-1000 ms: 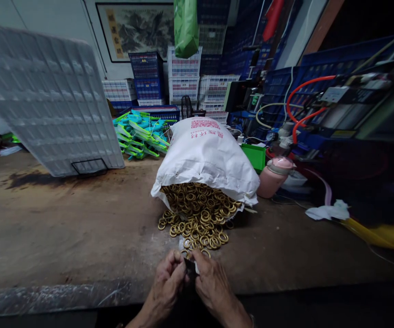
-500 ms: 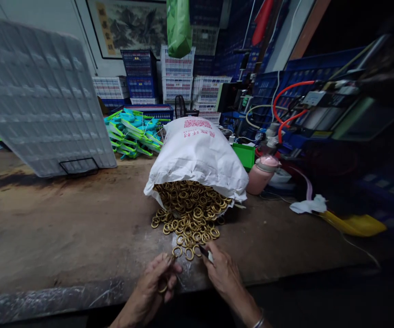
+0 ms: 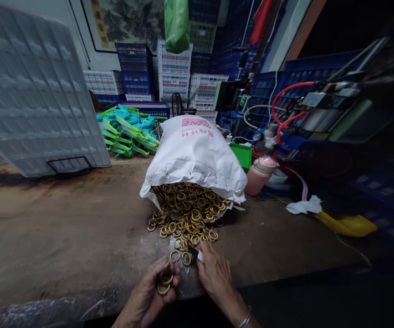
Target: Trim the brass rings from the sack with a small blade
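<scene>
My left hand point(image 3: 156, 282) is closed around a couple of brass-coloured rings point(image 3: 163, 288) near the table's front edge. In my right hand point(image 3: 215, 278) is a small tool with a dark flat blade point(image 3: 193, 252) and a white part; its exact kind does not show. The blade's tip lies at the loose rings point(image 3: 186, 258) nearest me. Behind them a white woven sack point(image 3: 197, 150) lies on its side, its open mouth toward me, and a heap of the same rings point(image 3: 190, 200) spills out onto the wooden table point(image 3: 80, 228).
A ribbed translucent panel point(image 3: 46, 91) stands on the left. Green and blue plastic pieces point(image 3: 128, 130) are piled behind it. Right of the sack are a pink bottle point(image 3: 260, 175), a green tray point(image 3: 241, 155) and a machine with red hoses point(image 3: 292, 86). A yellow scoop-like piece point(image 3: 349, 224) lies further right.
My right hand has moved slightly left with the tool, its blade now among the front rings. The rings in my left hand show more plainly. The view has shifted a little.
</scene>
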`<state>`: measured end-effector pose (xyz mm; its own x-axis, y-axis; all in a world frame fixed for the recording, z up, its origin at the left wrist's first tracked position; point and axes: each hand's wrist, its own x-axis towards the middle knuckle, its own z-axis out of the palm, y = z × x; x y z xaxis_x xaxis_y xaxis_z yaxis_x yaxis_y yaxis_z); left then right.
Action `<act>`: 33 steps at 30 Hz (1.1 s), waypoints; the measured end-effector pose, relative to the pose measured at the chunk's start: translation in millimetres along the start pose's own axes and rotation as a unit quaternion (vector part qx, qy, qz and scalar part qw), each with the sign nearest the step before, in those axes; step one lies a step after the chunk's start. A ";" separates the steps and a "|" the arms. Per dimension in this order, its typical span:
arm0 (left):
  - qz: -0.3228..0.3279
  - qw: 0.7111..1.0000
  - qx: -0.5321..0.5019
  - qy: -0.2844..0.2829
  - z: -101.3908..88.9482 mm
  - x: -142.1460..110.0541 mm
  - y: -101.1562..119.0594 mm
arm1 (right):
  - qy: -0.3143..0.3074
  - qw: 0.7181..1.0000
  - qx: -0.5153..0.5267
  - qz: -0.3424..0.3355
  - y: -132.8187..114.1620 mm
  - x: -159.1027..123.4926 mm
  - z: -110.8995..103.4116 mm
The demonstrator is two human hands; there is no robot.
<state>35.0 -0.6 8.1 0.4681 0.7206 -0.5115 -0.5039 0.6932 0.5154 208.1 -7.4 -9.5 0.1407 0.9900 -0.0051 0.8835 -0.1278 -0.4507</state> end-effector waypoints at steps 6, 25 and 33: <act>0.067 0.991 0.115 0.007 4.7 10.1 -5.6 | 0.010 0.984 0.158 -0.078 -3.6 0.0 5.1; 0.203 0.913 0.354 0.028 0.1 5.0 -4.2 | -0.099 0.922 0.375 -0.005 -36.4 1.4 3.5; 0.090 0.976 0.198 -0.010 0.0 2.5 -7.9 | -0.078 0.926 0.369 -0.024 -36.2 2.5 1.5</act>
<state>40.1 -4.2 2.8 0.4142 0.8287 -0.3763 -0.2620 0.5045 0.8227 175.7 -0.2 5.5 -0.0076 0.9974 -0.0711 0.3332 -0.0645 -0.9406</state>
